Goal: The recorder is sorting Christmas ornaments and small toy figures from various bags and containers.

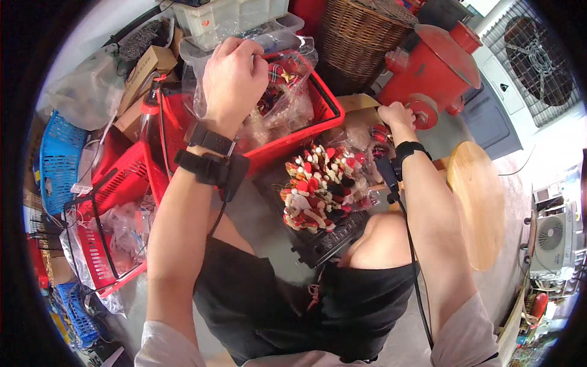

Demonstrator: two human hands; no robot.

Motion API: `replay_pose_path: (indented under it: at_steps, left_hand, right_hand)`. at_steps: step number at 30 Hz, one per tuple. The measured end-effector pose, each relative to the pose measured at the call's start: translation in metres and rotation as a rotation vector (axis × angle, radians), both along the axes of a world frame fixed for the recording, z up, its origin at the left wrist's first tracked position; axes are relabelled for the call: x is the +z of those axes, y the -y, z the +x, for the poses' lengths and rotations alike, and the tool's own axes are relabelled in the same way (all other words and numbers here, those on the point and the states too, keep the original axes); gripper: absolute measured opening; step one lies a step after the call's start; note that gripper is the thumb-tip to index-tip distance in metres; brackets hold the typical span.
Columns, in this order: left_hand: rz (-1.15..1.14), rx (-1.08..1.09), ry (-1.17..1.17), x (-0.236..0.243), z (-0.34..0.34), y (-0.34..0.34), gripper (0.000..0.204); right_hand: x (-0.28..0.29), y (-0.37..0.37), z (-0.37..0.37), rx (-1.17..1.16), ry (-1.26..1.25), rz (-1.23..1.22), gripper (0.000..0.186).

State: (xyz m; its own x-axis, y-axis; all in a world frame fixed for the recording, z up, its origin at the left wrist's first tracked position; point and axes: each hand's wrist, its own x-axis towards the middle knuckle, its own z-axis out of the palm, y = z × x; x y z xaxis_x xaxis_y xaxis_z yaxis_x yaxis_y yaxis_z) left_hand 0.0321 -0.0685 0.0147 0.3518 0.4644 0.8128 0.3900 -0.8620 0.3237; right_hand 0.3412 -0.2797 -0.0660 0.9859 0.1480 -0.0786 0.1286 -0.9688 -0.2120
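My left hand [235, 76] is closed over the left side of a red plastic basket [292, 142], its curled fingers on a clear plastic bag [194, 79]. Inside the basket lie tartan ornaments [282, 74] with a gold star, partly under clear wrapping. Farther right, my right hand [398, 115] is closed beside the edge of a cardboard box [359, 103]; what its fingers hold is hidden. Tartan balls [380, 133] lie in clear plastic just below it. Between my arms, a bundle of small red, white and black decorations [324, 189] rests on a black crate [327, 244].
A red metal hydrant-like object [434, 67] stands beyond my right hand, near a wicker basket [361, 37]. A round wooden seat [480, 205] is right of my forearm. More red baskets [104, 257] and a blue basket [61, 162] crowd the left.
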Motion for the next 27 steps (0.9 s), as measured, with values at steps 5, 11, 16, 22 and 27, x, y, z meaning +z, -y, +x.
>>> replay_pose_path:
  at_steps: [5, 11, 16, 22, 27]
  left_hand:
    - [-0.022, -0.028, -0.004, -0.002, 0.012, 0.022, 0.014]
    - [-0.013, -0.064, -0.011, -0.003, 0.015, 0.028, 0.013]
    - [0.025, -0.046, -0.098, 0.000, -0.004, 0.018, 0.013]
    - [0.025, -0.124, -0.066, 0.007, 0.012, 0.024, 0.012]
    - [0.028, -0.025, -0.183, 0.004, -0.040, -0.003, 0.012]
  right_hand:
    - [-0.103, 0.095, 0.097, 0.223, -0.331, -0.037, 0.055]
    - [-0.170, 0.077, 0.102, 0.212, -0.820, -0.171, 0.051]
    - [-0.147, 0.028, 0.016, 0.083, -1.115, 0.094, 0.042]
    - [-0.138, 0.046, 0.057, 0.063, -0.765, 0.122, 0.036]
    - [-0.066, -0.033, -0.070, 0.129, 0.074, 0.296, 0.050]
